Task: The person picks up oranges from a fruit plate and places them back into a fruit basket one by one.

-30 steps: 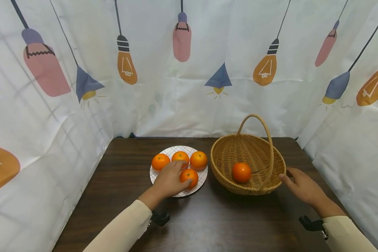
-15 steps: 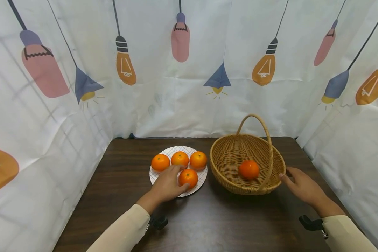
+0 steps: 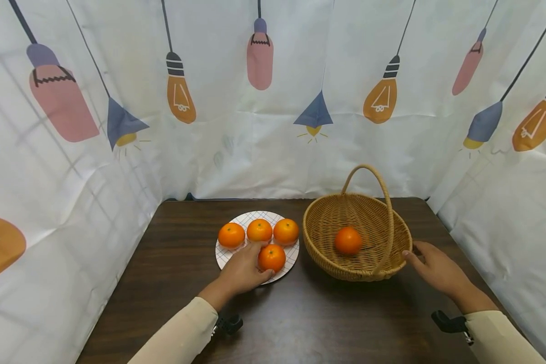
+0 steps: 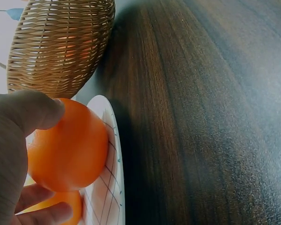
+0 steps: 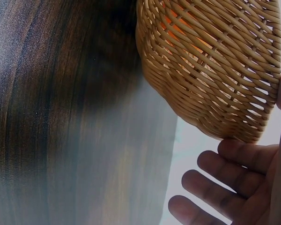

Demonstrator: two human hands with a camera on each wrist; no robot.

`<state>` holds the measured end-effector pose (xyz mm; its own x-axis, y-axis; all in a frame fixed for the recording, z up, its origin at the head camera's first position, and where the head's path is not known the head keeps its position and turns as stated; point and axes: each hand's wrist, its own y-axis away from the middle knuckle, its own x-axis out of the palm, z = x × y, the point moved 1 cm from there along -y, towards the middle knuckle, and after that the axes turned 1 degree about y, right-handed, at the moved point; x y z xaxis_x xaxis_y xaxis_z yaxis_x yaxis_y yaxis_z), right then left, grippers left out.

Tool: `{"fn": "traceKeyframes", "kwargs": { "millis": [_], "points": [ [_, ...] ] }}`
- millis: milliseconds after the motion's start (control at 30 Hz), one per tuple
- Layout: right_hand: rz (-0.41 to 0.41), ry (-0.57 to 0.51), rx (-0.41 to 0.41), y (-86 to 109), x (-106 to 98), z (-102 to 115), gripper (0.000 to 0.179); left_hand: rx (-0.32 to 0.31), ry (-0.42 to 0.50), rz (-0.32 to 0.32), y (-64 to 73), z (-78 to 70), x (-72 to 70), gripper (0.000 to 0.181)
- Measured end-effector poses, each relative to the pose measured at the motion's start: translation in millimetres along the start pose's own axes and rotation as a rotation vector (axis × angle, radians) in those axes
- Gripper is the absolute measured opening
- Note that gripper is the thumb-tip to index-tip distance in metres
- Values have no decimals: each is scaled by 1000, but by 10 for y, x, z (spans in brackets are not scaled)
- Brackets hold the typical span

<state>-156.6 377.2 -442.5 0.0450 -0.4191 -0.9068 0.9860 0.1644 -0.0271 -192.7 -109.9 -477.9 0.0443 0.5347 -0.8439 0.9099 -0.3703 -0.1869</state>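
My left hand point(image 3: 244, 269) holds the front orange point(image 3: 271, 258) on a white checked plate point(image 3: 225, 259). In the left wrist view, the thumb point(image 4: 42, 110) presses one side of that orange point(image 4: 72, 147), and fingertips show beyond it. The plate bears several oranges, three of them in a row behind the held one. To the right stands a wicker basket point(image 3: 327, 253) with an arched handle and one orange point(image 3: 348, 240) inside. At its right rim my right hand point(image 3: 441, 268) pinches the edge between thumb and index finger. The other fingers point(image 5: 215, 190) stretch out below the basket point(image 5: 210, 70).
Everything stands on a dark wooden table point(image 3: 318, 323). A white curtain point(image 3: 264, 151) printed with lamps surrounds the back and sides. The basket's tall handle point(image 3: 388, 212) rises above its rim. Each wrist wears a black strap-on device point(image 3: 229, 323).
My left hand has lowered slightly and its fingers have drawn in on the front orange. The basket's orange rolled right, then back left and away. My right hand stays at the rim.
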Motion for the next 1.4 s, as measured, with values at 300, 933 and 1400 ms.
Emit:
{"fn": "traceKeyframes", "kwargs": {
  "millis": [300,933,1400],
  "points": [
    [-8,0,-2,11,12,-9,64,-42,3,44,0,15,20,80],
    [-3,3,2,14,7,0,65,0,-10,5,-23,-1,-4,77],
    [7,7,9,-6,10,5,66,17,-3,-1,-76,-149,-128,76]
  ]
}}
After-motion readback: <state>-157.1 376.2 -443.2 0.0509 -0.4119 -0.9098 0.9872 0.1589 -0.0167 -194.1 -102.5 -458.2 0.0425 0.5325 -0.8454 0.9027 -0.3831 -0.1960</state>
